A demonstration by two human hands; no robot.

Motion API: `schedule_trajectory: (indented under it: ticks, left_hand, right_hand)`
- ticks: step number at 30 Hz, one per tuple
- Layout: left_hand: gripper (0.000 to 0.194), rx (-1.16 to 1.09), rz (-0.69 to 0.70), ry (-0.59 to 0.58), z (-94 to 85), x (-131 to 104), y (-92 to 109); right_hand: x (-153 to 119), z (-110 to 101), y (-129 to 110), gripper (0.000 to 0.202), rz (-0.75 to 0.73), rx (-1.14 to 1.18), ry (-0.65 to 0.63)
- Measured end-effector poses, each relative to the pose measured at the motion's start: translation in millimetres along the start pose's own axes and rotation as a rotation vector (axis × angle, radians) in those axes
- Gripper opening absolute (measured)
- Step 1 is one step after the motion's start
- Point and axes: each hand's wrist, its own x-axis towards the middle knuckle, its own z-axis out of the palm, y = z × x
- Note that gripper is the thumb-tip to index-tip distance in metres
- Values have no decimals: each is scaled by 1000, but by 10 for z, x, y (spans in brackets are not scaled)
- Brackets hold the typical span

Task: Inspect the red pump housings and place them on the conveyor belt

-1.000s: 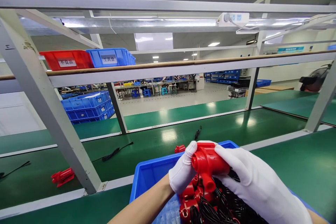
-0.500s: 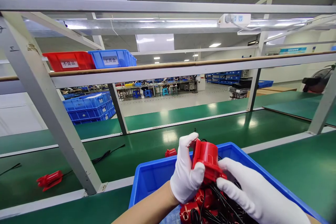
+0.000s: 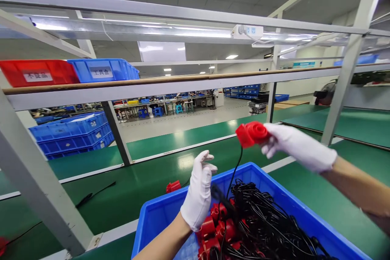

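My right hand (image 3: 278,142), in a white glove, grips a red plastic housing (image 3: 251,133) by one end, raised above the far right side of the blue bin (image 3: 170,199). A black cable (image 3: 236,170) hangs from the housing down into the bin. My left hand (image 3: 198,191), also gloved, is over the bin's left part with fingers half curled and apart, nothing seen in them. A blurred dark bundle of cable is just right of it; whether they touch I cannot tell. Inside the bin lie several red housings (image 3: 207,227) beside tangled black cables (image 3: 271,215).
Beyond the bin, another red housing (image 3: 173,187) lies on the green belt (image 3: 146,183), with a black cable (image 3: 94,195) further left. Grey frame posts (image 3: 36,183) stand around. A shelf carries a red box (image 3: 39,72) and a blue box (image 3: 105,70). Stacked blue crates (image 3: 71,134) stand behind.
My right hand has lifted the red housing up and to the right, out of my left hand, which has let go. The view has turned right, and more of the bin's contents show.
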Motion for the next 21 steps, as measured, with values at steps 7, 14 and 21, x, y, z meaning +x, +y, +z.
schedule_trajectory:
  ticks: [7, 14, 21]
  left_hand:
    - [52, -41, -160, 82, -58, 134, -94]
    - [55, 10, -187, 121, -77, 160, -189]
    - [53, 66, -248, 138, -84, 196, -227]
  right_hand:
    - [1019, -630, 706, 99, 177, -421, 231]
    - [932, 468, 1516, 38, 301, -472, -52]
    - [363, 1480, 2081, 29, 198, -349, -85]
